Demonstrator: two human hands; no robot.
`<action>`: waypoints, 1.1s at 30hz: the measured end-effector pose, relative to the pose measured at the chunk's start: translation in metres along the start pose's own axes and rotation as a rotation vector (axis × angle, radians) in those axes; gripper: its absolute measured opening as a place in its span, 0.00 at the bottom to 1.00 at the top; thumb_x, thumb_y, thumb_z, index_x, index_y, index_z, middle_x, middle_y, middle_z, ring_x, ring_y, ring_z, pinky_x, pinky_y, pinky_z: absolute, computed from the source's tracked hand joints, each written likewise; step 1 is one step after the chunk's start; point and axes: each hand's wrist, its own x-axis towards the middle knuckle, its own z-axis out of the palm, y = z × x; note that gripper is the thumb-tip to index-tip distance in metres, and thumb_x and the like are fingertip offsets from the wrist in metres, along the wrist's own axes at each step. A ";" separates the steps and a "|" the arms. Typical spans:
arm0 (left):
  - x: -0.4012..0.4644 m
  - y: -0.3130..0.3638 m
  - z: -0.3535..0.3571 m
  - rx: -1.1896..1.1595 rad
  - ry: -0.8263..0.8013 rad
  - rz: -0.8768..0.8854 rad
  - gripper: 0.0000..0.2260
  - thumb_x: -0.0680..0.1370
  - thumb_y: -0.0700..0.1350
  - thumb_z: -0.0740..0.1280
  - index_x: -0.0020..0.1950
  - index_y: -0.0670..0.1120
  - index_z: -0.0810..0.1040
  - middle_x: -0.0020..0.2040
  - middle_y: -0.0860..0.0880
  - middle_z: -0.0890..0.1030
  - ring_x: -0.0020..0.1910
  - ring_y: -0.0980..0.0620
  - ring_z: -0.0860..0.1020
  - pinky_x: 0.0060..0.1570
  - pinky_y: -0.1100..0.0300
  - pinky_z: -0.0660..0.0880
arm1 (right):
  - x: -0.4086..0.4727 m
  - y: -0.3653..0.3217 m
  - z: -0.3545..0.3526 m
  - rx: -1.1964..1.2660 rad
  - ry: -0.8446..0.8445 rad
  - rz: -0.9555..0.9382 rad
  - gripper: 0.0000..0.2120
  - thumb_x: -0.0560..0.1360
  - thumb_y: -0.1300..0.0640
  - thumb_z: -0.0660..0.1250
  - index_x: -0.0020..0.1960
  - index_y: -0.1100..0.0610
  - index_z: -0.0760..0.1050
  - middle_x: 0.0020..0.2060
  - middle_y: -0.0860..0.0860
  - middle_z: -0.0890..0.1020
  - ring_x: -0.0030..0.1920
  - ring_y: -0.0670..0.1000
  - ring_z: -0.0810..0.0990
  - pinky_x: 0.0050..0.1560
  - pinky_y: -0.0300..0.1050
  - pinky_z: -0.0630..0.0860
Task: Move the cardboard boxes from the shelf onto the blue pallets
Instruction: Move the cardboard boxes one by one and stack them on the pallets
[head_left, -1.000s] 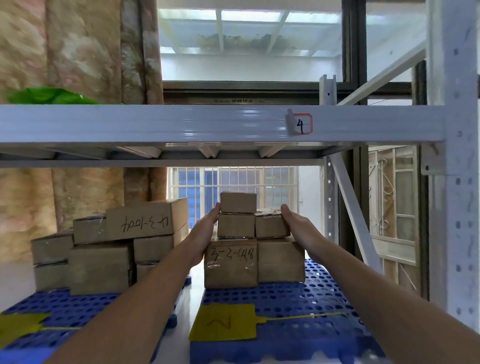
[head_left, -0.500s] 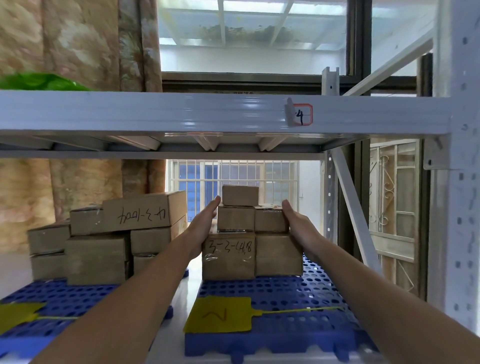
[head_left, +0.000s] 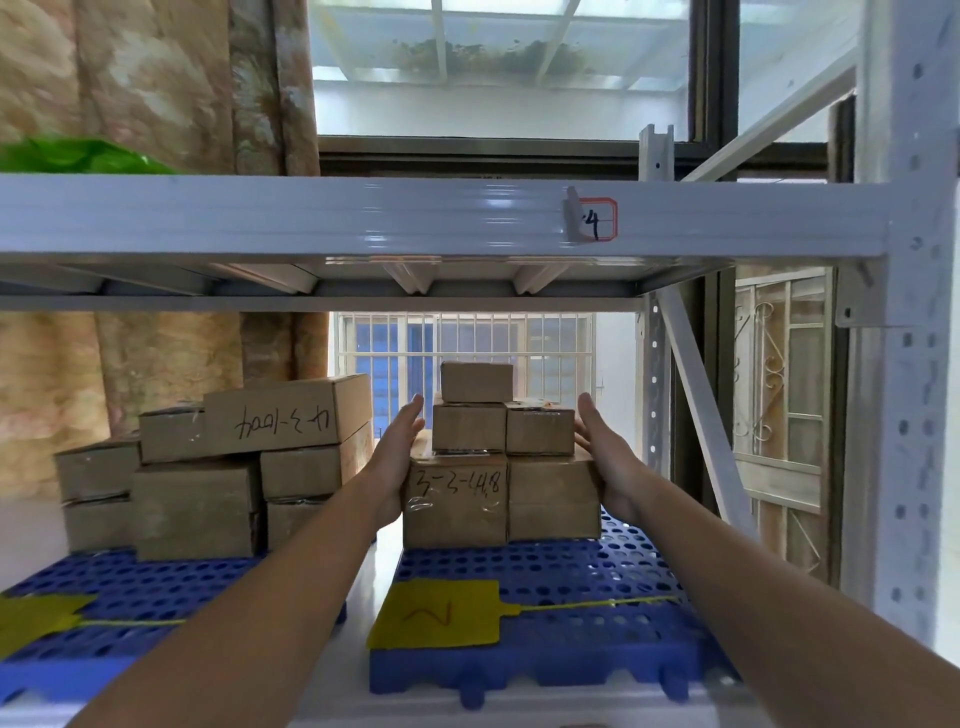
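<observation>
A stack of several cardboard boxes (head_left: 501, 467) stands on the right blue pallet (head_left: 545, 577), with a small box (head_left: 476, 381) on top and a lower box marked "3-3-148" (head_left: 454, 501). My left hand (head_left: 397, 457) lies with straight fingers along the stack's left side, against the marked box. On the stack's right side, my right hand (head_left: 605, 457) is held flat with straight fingers. A second pile of boxes (head_left: 218, 467) sits on the left blue pallet (head_left: 130, 587).
A grey metal shelf beam (head_left: 363, 215) tagged "4" crosses just above the boxes. The rack's upright post (head_left: 914, 364) stands at the right with a diagonal brace (head_left: 701, 415). Yellow tags (head_left: 436, 613) lie on both pallets. A barred window is behind.
Both hands have slid down from the upper small boxes to the sides of the lower boxes. The view has tilted up slightly and drawn closer.
</observation>
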 end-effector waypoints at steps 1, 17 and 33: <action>-0.001 0.000 0.001 -0.004 0.000 0.000 0.36 0.79 0.67 0.63 0.82 0.51 0.62 0.78 0.46 0.69 0.64 0.39 0.79 0.48 0.49 0.79 | -0.002 -0.001 0.001 -0.015 -0.004 -0.011 0.33 0.77 0.28 0.55 0.75 0.46 0.68 0.65 0.46 0.77 0.52 0.49 0.80 0.46 0.50 0.80; -0.003 -0.001 0.005 0.024 0.025 -0.029 0.33 0.79 0.67 0.62 0.79 0.51 0.66 0.68 0.42 0.79 0.50 0.41 0.85 0.42 0.51 0.80 | -0.013 -0.001 -0.002 -0.073 0.044 0.006 0.21 0.80 0.31 0.53 0.60 0.44 0.72 0.46 0.46 0.80 0.47 0.49 0.81 0.42 0.50 0.78; -0.009 0.003 0.012 0.162 0.090 0.072 0.33 0.81 0.67 0.59 0.81 0.51 0.64 0.79 0.44 0.67 0.61 0.44 0.79 0.57 0.49 0.75 | -0.010 0.001 -0.008 -0.130 0.087 0.012 0.38 0.77 0.27 0.53 0.77 0.50 0.67 0.72 0.56 0.74 0.68 0.59 0.75 0.68 0.59 0.73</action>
